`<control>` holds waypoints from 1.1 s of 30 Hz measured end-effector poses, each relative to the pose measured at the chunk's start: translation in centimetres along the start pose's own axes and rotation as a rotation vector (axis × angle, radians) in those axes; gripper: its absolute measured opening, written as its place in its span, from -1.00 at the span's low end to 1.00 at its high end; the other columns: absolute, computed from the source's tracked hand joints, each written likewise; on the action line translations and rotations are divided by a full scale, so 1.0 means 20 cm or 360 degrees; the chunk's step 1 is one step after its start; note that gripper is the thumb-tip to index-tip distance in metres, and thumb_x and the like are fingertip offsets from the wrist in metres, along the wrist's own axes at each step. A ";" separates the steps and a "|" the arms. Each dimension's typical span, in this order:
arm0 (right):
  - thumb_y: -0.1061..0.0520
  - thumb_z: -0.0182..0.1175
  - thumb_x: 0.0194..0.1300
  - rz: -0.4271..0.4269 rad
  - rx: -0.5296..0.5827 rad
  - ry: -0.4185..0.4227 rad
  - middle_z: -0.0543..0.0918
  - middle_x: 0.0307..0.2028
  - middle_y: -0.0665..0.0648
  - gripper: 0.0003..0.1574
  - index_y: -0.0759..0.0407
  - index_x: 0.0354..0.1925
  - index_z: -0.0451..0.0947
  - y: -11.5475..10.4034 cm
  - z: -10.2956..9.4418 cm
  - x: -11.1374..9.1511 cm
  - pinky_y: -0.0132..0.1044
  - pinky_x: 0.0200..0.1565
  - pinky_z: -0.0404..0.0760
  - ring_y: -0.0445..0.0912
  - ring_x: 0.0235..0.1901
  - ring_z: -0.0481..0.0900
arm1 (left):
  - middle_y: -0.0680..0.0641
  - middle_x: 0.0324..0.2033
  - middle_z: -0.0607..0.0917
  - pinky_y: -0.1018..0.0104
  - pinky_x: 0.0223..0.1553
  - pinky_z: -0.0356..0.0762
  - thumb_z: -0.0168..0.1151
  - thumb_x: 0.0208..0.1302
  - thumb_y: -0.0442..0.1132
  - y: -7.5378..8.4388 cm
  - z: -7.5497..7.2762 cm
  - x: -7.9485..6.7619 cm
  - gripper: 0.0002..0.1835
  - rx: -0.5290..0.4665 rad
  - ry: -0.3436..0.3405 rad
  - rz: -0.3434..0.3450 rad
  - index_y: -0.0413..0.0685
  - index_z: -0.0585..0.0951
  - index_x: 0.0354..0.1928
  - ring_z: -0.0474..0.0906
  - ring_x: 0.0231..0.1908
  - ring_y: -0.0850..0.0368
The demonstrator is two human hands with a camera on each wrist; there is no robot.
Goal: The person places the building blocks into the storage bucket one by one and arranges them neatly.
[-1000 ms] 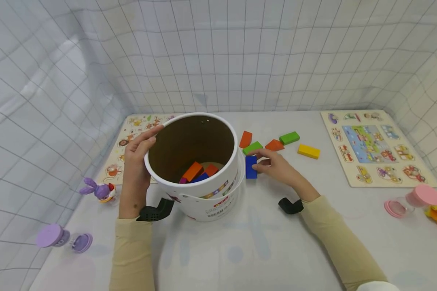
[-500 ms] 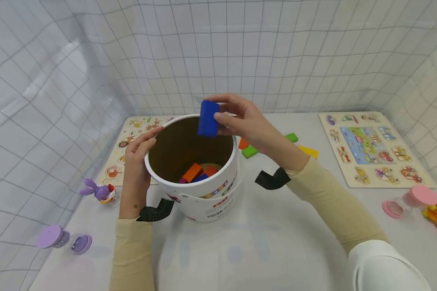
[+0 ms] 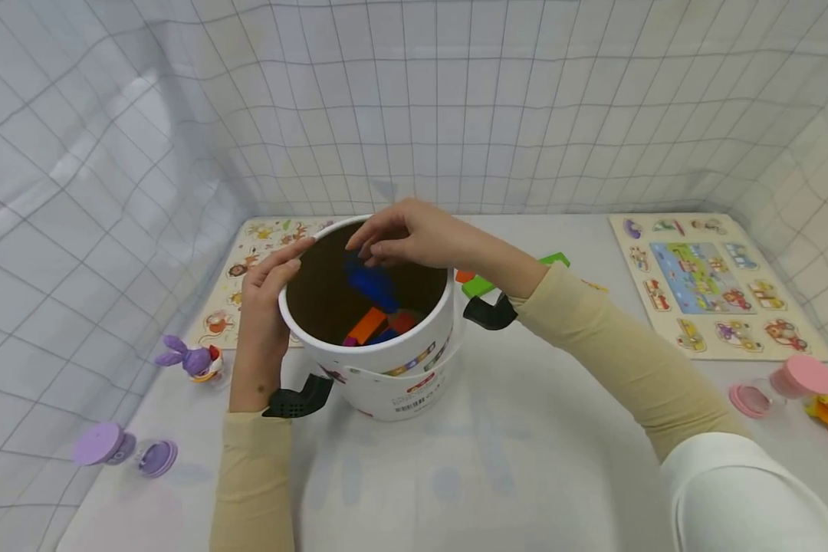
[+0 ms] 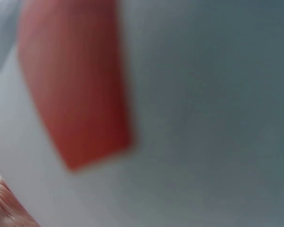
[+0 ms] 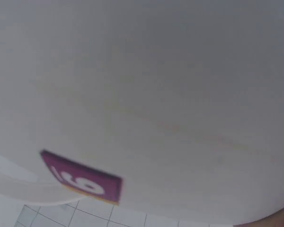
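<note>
Block, blue and motion-blurred, is inside the mouth of the white bucket, just below the right fingertips and above the pieces at the bottom: an orange block, a red block, a second blue block and a magenta block, mostly hidden. Right grip hangs over the mouth, fingers loosely bent, nothing visibly clasped; I read the block as free and dropping, though blur leaves fingertip contact unconfirmed. Best done: let go low and well inside, so it lands without much bounce, then lift straight up so knuckles clear the rim. Left grip lies along the bucket's left side, fairly straight fingers reaching the rim, no pinch that I can see; left wrist view is just wall and red print. Light, steady pressure there: enough to stop a slide, not enough to tip it. Right wrist view is mostly outer wall too, so judge the release from the head view. On the table, right of the bucket, a green block and other pieces sit partly behind the right sleeve; elbow up, don't drag them.
</note>
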State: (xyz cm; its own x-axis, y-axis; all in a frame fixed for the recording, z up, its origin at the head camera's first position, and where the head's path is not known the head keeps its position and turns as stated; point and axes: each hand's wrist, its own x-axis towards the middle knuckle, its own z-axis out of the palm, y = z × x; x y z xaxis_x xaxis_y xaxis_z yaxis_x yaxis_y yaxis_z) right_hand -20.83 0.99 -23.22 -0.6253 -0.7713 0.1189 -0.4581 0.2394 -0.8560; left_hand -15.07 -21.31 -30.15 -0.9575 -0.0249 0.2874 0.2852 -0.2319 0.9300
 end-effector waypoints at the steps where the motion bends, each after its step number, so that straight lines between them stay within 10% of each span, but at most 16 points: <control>1: 0.24 0.03 0.25 -0.0037 0.0067 0.0029 0.57 -0.11 0.12 -0.69 0.20 -0.03 0.51 0.01 0.00 -0.01 -0.33 -0.11 0.50 -0.15 -0.15 0.54 | -0.10 -0.01 0.52 0.28 -0.01 0.34 -0.01 0.26 -0.25 0.00 0.00 0.00 -0.68 -0.0002 0.0003 -0.0006 -0.16 0.53 0.02 0.35 0.03 0.00; 8: 0.26 0.01 0.26 -0.0340 0.0553 0.0548 0.54 -0.10 0.20 -0.73 0.28 -0.07 0.49 0.18 -0.04 -0.20 -0.14 0.02 0.41 0.03 -0.05 0.48 | -0.10 -0.02 0.52 0.17 0.04 0.27 0.00 0.26 -0.24 0.00 0.00 0.00 -0.69 0.0048 0.0034 -0.0031 -0.12 0.55 0.01 0.35 0.01 -0.01; 16: 0.13 0.04 0.26 0.0315 0.0609 0.1115 0.41 0.08 0.21 -0.56 0.24 0.10 0.35 0.78 -0.12 -0.55 -0.31 0.10 0.32 -0.08 0.06 0.36 | -0.13 0.01 0.50 0.06 0.06 0.23 0.02 0.25 -0.19 0.00 -0.01 -0.01 -0.66 0.0082 0.0021 -0.0056 -0.10 0.54 0.03 0.33 0.04 -0.04; 25: 0.27 0.05 0.23 0.0768 0.0242 0.0918 0.28 0.21 0.20 -0.45 0.19 0.21 0.26 1.06 -0.08 -0.61 -0.11 0.18 0.18 0.02 0.18 0.21 | -0.12 0.01 0.50 0.06 0.06 0.22 0.00 0.25 -0.23 -0.02 -0.01 -0.01 -0.67 0.0066 0.0058 -0.0076 -0.11 0.54 0.02 0.33 0.03 -0.06; 33: 0.26 0.11 0.19 0.0779 -0.0058 0.0864 0.37 0.09 0.21 -0.52 0.18 0.11 0.38 1.06 -0.07 -0.62 -0.11 0.08 0.28 0.03 0.02 0.31 | -0.14 0.01 0.48 0.03 0.06 0.21 0.00 0.25 -0.22 0.00 0.00 0.00 -0.68 0.0057 0.0016 -0.0025 -0.10 0.55 0.02 0.32 0.04 -0.05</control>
State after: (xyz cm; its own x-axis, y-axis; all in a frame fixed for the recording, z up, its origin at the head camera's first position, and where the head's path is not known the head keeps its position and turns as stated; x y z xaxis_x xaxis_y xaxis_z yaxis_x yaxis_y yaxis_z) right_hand -23.66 16.48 -42.18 -0.9846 -0.1719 -0.0321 -0.0608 0.5086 -0.8588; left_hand -15.07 -21.31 -30.21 -0.9622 -0.0314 0.2705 0.2712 -0.1976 0.9420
